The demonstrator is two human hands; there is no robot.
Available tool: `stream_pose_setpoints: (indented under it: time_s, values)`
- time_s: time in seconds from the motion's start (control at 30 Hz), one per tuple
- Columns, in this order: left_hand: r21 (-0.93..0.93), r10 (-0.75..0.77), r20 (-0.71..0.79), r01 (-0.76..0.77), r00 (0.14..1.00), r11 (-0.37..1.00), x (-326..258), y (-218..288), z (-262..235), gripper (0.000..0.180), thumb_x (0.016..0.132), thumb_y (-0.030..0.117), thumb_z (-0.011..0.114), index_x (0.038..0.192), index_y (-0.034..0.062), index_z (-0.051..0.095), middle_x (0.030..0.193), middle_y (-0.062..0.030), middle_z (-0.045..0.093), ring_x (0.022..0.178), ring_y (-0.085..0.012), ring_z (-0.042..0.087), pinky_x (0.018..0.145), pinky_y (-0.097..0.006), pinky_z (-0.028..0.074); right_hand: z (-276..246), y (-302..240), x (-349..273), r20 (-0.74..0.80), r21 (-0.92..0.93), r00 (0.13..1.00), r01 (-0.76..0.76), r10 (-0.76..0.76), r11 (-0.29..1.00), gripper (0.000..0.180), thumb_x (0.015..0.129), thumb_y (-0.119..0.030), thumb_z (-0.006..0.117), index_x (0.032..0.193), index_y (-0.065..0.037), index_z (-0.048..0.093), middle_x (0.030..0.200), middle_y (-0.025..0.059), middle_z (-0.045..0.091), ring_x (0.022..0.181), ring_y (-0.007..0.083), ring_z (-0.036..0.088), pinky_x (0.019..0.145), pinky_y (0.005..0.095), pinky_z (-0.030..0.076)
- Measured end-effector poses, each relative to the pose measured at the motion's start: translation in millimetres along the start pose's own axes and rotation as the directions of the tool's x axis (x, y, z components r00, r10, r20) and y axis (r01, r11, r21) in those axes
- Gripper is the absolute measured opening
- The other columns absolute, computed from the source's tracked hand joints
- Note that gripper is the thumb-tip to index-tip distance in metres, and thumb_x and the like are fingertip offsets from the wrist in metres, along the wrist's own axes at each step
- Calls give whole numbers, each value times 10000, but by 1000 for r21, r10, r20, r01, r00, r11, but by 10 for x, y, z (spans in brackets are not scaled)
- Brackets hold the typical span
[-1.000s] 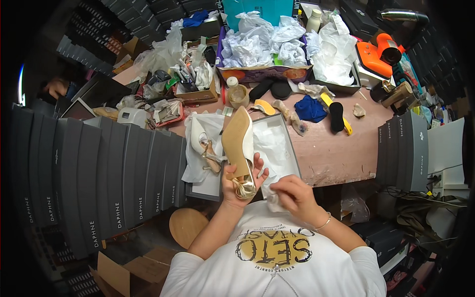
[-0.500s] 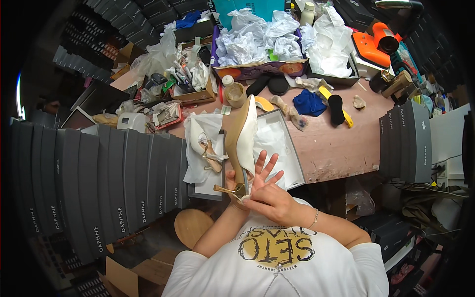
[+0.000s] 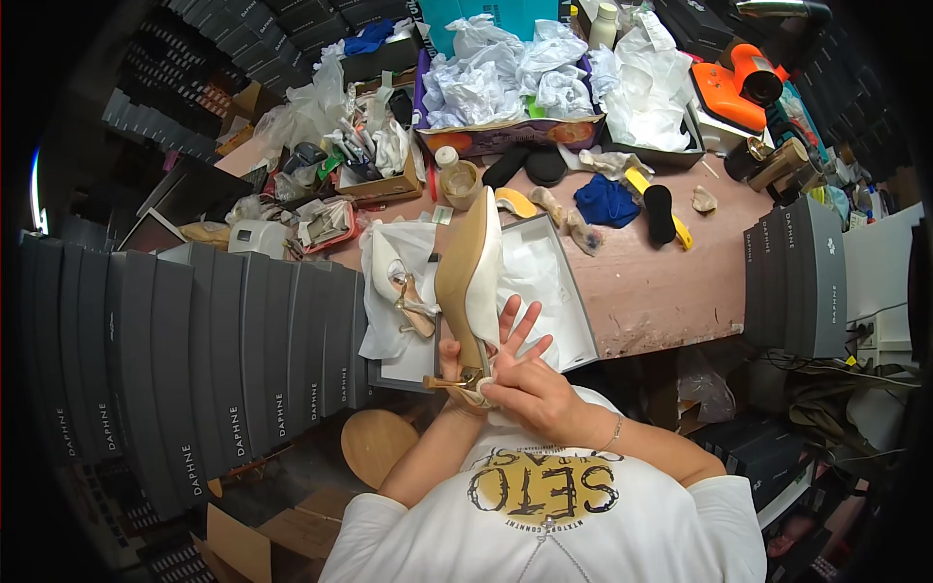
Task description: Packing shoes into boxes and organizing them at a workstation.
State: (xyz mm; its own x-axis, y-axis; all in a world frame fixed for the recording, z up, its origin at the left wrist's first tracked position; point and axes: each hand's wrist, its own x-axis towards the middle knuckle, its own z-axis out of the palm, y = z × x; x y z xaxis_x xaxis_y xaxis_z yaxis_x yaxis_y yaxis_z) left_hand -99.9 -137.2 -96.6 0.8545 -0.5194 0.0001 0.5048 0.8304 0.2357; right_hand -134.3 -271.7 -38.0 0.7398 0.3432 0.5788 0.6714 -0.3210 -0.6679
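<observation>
Two hands are busy at the near edge of the worktop, both on one white high-heeled shoe with a tan sole. The shoe is held up on end, toe pointing away, sole facing left, heel end down by the person's chest, just above the open shoe box. The left hand is mostly hidden behind the heel; its thumb shows, pressed on the sole, so it is clamped on the heel end. The right hand comes across from the right: thumb and forefinger are pinched on something small and pale at the heel strap, too small to make out, while the other fingers fan out straight against the shoe's white side. A second white shoe lies on crumpled tissue paper at the box's left side, just beside the held one. Farther back sit a blue cloth, a yellow-handled brush and a carton of crumpled white paper. Grey shoe boxes stand stacked on the left.
</observation>
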Motion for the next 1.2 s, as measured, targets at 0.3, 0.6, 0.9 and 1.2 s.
stream_pose_setpoints:
  time_s: [0.3,0.6,0.9,1.2]
  values:
    - [-28,2,-69,-4,998,1000,-11,-33,41,931,728,538,604,1494,210,188,1483,-53,355,1446,-325,90,1124,-635,106,6,-19,-66,-7,146,999,-41,43,988,343,690,32,678,1027,-14,633,893,86,558,800,259,572,710,347,472]
    - [-279,37,2,-35,999,960,89,16,50,683,719,336,597,1359,139,459,1421,-118,425,1435,-326,148,1143,-617,50,-125,-20,-149,153,297,968,-239,201,924,310,748,46,641,1043,-47,656,935,93,591,818,257,608,743,319,507]
    - [908,700,-386,113,601,404,-37,456,-979,681,859,191,689,1381,-63,333,1363,-202,424,1241,-264,447,1036,-346,354,-479,361,-366,-14,193,781,-611,625,768,170,823,60,595,950,-4,687,878,92,611,749,150,584,645,238,448]
    - [839,743,-535,355,403,412,-188,1501,-2374,613,864,212,627,1328,-86,359,1183,-197,528,1050,-283,564,896,-352,472,-278,224,-292,215,255,695,-718,686,648,159,841,32,596,971,-1,681,900,68,620,773,127,581,683,220,447]
